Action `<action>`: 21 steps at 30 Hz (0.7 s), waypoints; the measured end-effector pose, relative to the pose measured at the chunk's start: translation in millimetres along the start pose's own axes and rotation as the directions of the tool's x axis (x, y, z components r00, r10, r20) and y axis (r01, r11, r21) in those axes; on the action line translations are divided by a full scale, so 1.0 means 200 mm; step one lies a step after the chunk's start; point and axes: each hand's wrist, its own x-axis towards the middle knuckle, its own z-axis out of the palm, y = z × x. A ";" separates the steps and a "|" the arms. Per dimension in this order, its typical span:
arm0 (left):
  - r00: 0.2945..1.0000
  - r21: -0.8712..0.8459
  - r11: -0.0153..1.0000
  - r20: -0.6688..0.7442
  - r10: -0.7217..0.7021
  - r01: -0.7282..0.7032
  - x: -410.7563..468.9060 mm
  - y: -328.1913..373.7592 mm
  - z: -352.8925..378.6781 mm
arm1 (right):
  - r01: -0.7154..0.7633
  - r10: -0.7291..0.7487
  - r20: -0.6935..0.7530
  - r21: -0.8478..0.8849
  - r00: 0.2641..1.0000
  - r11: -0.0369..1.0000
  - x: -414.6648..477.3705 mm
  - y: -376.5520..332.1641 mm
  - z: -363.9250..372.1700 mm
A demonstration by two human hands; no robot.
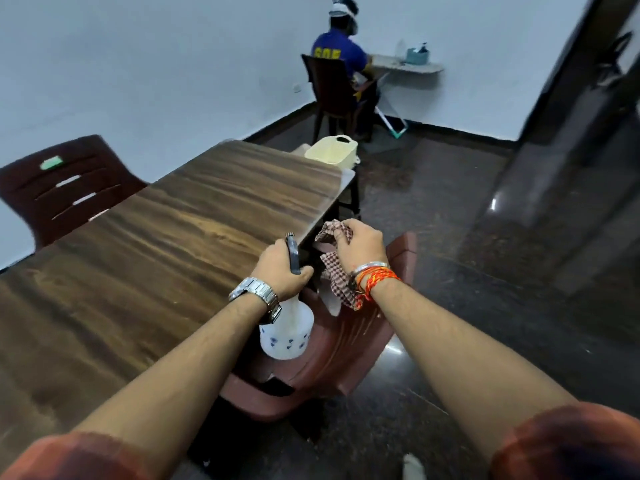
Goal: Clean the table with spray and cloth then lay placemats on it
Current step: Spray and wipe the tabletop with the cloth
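- The left hand has its grip clenched around the neck of a white spray bottle, just under the dark trigger head; the bottle hangs below the grip, its patterned body over the seat of a reddish plastic chair.
- A metal wristwatch sits on the left wrist, just behind the grip.
- The right hand has its grip closed on a checked cloth, bunched at the fingers and trailing down under the wrist, beside red threads and a metal bangle.
- The two grips are near each other, the cloth just right of the trigger head, both at the near long edge of the wooden tabletop.
- The tabletop stretches to the left of and beyond both grips; its surface looks bare wood grain with some glare at the far end.
- The reddish chair stands directly under both grips, pushed against the tabletop's edge, between the person and the tabletop.
- Far left of the grips, across the tabletop, stands a dark brown chair with a slotted back.
- Beyond the grips, past the tabletop's far end, sits a pale yellow basket.
- Farther off, another person sits on a dark chair facing a wall shelf.
- No placemats can be made out.
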 end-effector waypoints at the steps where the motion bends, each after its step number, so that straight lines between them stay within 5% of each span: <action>1: 1.000 0.006 1.000 0.001 0.027 -0.027 0.06 0.09 0.03 | -0.007 0.007 -0.027 0.001 1.000 1.000 0.06 0.05 -0.06; 11: 0.990 -0.006 0.990 -0.017 0.140 -0.140 0.75 0.95 0.51 | -0.065 0.063 -0.128 -0.009 0.990 0.998 0.74 0.66 -0.66; 21: 0.994 0.038 0.995 -0.052 0.097 -0.095 1.40 1.32 0.73 | -0.091 0.088 -0.089 -0.034 0.992 0.995 1.39 1.13 -0.85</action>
